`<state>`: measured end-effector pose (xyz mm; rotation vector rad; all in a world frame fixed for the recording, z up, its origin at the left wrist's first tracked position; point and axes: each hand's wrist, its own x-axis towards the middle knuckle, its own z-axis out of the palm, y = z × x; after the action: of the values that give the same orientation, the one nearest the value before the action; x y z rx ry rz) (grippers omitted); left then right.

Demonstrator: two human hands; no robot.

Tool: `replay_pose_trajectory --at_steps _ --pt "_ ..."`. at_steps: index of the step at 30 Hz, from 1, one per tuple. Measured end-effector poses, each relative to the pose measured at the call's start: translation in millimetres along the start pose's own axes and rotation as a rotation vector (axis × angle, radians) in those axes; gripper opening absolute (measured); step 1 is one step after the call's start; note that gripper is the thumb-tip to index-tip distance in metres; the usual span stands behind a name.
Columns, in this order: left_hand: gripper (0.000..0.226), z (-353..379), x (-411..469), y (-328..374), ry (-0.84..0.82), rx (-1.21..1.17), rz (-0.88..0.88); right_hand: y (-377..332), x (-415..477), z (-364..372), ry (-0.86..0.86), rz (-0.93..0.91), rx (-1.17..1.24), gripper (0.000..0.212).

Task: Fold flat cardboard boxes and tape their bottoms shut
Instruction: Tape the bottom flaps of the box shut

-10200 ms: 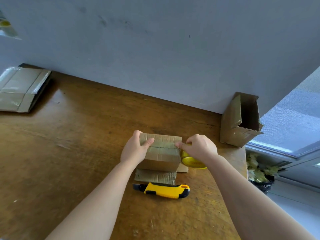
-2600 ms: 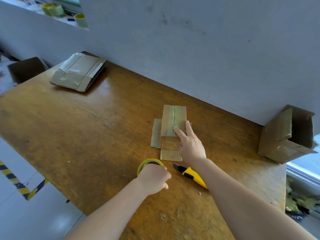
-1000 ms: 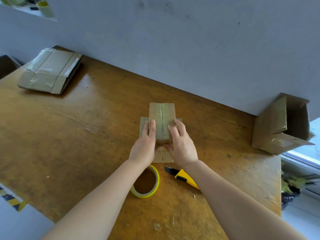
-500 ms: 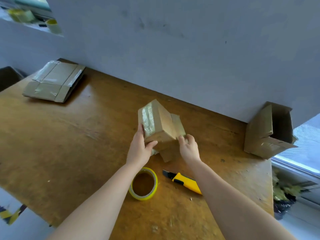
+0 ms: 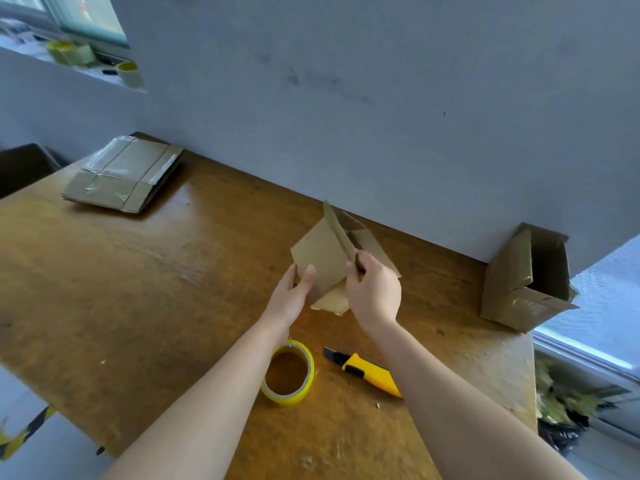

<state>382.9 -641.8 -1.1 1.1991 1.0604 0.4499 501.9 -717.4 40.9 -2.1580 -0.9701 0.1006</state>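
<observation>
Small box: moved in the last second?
Yes. The small box tipped up from flat on the table beyond the knife; left hand and right hand grip it.

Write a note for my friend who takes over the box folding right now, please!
Left hand grips the small box at its lower corner; right hand pinches its raised edge.
The box is tilted over the table.
Tape roll and yellow knife lie nearer the person.
Done: one folded box with tape, on its side at the right.
Left: check this box's bottom, hidden now, then fold the flat cardboard at the far left.
</observation>
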Motion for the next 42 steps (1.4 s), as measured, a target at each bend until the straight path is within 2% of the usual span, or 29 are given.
replay_pose_trajectory --at_steps 3,6,9,13,14,16,19,22,24,28,34,38,42 --pt "0.089 4 -2 7 -0.034 -0.023 -0.010 1 -12 -1 -0.013 -0.221 -0.154 0.016" --pt "0.089 6 -5 12 -0.078 -0.063 -0.063 4 -23 4 -0.156 -0.331 -0.238 0.016" --pt "0.085 5 -5 10 -0.055 -0.022 -0.100 7 -30 13 -0.298 -0.352 -0.212 0.018" --pt "0.055 -2 -2 0 0.021 0.061 -0.131 8 -31 17 -0.435 -0.290 -0.095 0.020" --pt "0.048 -3 -2 -1 0.042 0.076 -0.126 9 -31 16 -0.403 -0.251 -0.041 0.019" --pt "0.041 -4 -2 -3 0.086 0.088 -0.116 12 -28 13 -0.235 -0.188 0.005 0.017" --pt "0.043 -3 -3 -1 0.158 0.137 -0.110 19 -16 8 -0.004 -0.089 -0.136 0.029" --pt "0.041 0 -2 1 0.180 0.205 -0.065 25 -3 1 -0.050 0.243 -0.141 0.051" --pt "0.039 5 0 3 0.169 0.257 -0.016 32 0 -4 -0.127 0.402 -0.011 0.049" --pt "0.049 26 7 21 0.079 0.401 0.049 48 1 -20 -0.039 0.361 0.067 0.034" --pt "0.058 88 21 52 -0.142 0.649 0.190 83 18 -66 0.129 0.368 0.051 0.029" --pt "0.058 136 38 72 -0.216 0.754 0.302 106 34 -95 0.185 0.361 -0.037 0.030" --pt "0.055 179 58 85 -0.238 0.861 0.406 126 52 -110 0.222 0.333 -0.231 0.025"
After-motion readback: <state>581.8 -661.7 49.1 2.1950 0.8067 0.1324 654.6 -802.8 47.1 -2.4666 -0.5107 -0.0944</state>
